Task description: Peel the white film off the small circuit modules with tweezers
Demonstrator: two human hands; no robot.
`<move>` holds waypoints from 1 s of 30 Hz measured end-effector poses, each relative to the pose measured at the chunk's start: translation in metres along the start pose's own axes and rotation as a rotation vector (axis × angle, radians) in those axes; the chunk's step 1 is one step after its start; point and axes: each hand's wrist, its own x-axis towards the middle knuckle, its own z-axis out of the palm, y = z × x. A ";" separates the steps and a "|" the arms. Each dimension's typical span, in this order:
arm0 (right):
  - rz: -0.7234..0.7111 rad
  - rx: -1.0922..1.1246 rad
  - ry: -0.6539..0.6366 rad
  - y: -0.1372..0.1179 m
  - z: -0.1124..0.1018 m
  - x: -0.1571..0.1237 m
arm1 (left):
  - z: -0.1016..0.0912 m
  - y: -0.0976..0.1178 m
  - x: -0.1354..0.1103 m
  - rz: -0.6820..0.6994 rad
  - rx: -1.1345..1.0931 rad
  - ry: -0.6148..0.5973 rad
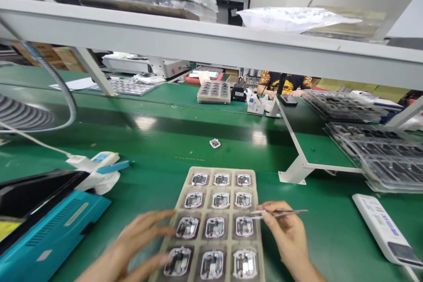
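Right hand [289, 233] holds steel tweezers [280, 213] over molded tray [223, 170].

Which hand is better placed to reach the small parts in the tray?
The right hand seems better placed: it holds steel tweezers, and their tips are over a part in the tray. The left hand holds nothing and lies spread at the tray's left edge.

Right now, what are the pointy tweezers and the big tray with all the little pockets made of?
The tweezers in the right hand look like stainless steel: they are thin, grey and shiny like metal. The tray seems to be moulded plastic or pressed fibre, with a dull beige finish and shaped pockets. From here, I can't tell which.
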 end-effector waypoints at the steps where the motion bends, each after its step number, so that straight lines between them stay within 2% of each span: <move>1: -0.001 -0.008 0.011 0.002 -0.001 0.000 | -0.002 0.010 0.024 -0.029 -0.046 -0.014; 4: -0.017 -0.035 0.004 0.006 -0.006 0.001 | 0.004 0.031 0.108 -0.101 -0.059 0.029; 8: -0.054 -0.051 -0.042 0.006 -0.011 0.000 | 0.031 0.026 0.207 -0.168 0.028 0.112; 10: -0.053 -0.037 -0.015 0.005 -0.011 -0.001 | 0.044 0.016 0.239 -0.233 0.090 0.143; 13: -0.070 -0.024 -0.043 0.004 -0.008 -0.001 | 0.055 0.005 0.263 -0.278 0.124 0.154; 16: -0.080 -0.020 0.016 0.003 -0.003 -0.004 | 0.056 0.002 0.268 -0.242 0.076 0.108; 20: -0.074 -0.012 0.048 0.001 0.002 -0.006 | 0.055 0.014 0.257 -0.103 -0.118 -0.046; 22: -0.077 -0.015 0.043 0.000 0.002 -0.006 | 0.055 0.026 0.242 -0.028 -0.252 -0.140; 26: -0.120 -0.034 -0.012 -0.004 -0.002 -0.003 | 0.054 0.055 0.196 0.078 -0.493 -0.293; 30: -0.176 -0.060 -0.056 -0.013 -0.003 -0.002 | 0.049 0.078 0.157 0.109 -0.628 -0.364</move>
